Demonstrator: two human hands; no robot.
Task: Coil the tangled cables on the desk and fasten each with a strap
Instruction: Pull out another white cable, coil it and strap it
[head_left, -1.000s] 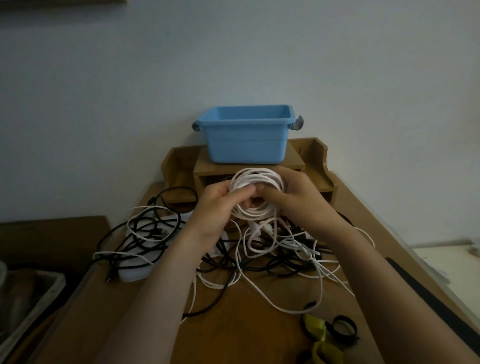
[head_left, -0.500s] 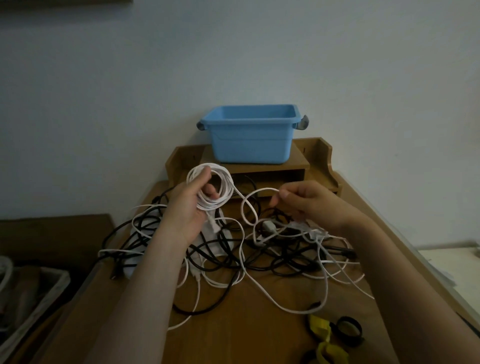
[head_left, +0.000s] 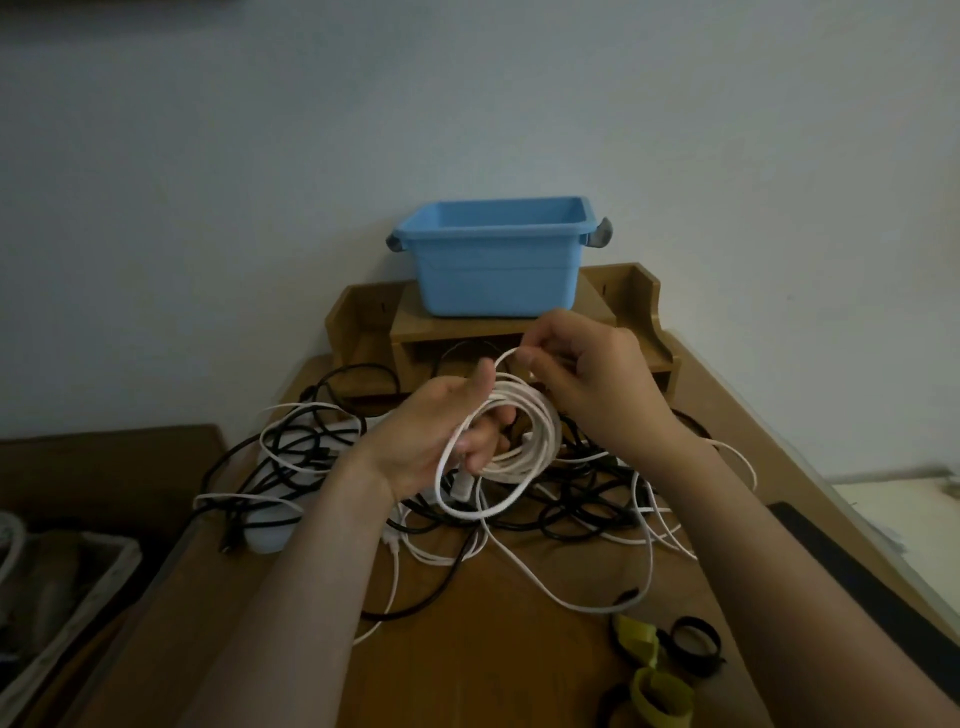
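My left hand (head_left: 441, 431) grips a coil of white cable (head_left: 524, 441) with several loops, held above the wooden desk (head_left: 493, 649). Just to its right, my right hand (head_left: 597, 384) pinches a fresh loop of the same white cable at the coil's top. The cable's free length trails down into a tangle of black and white cables (head_left: 587, 499) spread across the desk's middle. Yellow straps (head_left: 649, 670) and black straps (head_left: 693, 642) lie at the desk's near right.
A blue plastic bin (head_left: 498, 260) stands on a wooden desk organiser (head_left: 628, 312) against the wall. A white power strip (head_left: 275, 530) lies under cables at the left. A basket (head_left: 67, 587) sits lower left, and a dark flat object (head_left: 857, 587) along the right edge.
My hands had drawn apart, the right pulling out a length of cable. Now the right hand has come back to the coil, laying a new loop against it.
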